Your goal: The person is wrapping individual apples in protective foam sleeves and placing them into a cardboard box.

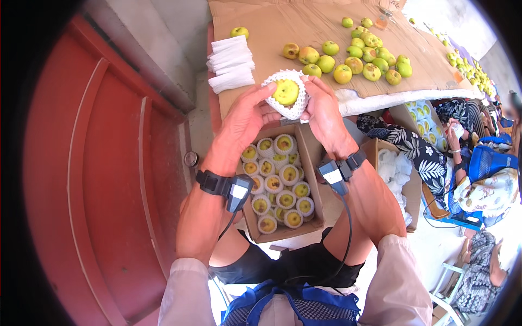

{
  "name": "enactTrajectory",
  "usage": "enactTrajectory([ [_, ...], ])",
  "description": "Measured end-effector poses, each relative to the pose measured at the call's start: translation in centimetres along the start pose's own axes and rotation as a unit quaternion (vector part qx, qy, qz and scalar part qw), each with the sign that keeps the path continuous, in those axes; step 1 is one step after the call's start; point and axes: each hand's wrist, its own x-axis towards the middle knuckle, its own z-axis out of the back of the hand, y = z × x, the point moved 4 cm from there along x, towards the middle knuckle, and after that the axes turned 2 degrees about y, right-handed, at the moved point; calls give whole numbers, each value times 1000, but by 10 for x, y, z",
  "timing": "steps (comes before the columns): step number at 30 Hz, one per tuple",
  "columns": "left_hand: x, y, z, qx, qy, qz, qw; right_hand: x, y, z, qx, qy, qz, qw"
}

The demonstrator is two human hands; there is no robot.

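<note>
Between both hands, above the near edge of a cardboard-covered table, is a yellow-green apple (286, 92) inside a white foam net sleeve (288, 112). My left hand (249, 109) grips the sleeve from the left, its thumb at the rim. My right hand (322, 106) holds the sleeve's right side with thumb and fingers. Below them an open cardboard box (318, 203) holds several apples in foam nets, some with brown patches. Stacked flat white foam sleeves (231, 65) lie at the table's left end. Loose green and blemished apples (342, 74) lie on the cardboard (269, 24) beyond my hands.
A red door (114, 183) stands at the left. At the right, a box of white foam sleeves (414, 203) stands on the floor near a seated person in patterned clothes (432, 163). Another box of wrapped apples (442, 142) is behind. A glass jar (383, 20) stands on the table.
</note>
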Motion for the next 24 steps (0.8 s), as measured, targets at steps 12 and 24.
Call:
enactTrajectory([
  [12,-2,6,-1,6,-28,-7,1000,-2,-6,-10,-4,-83,38,996],
  [24,-6,0,-2,23,0,-33,999,-6,-7,-1,-112,-51,4,992],
])
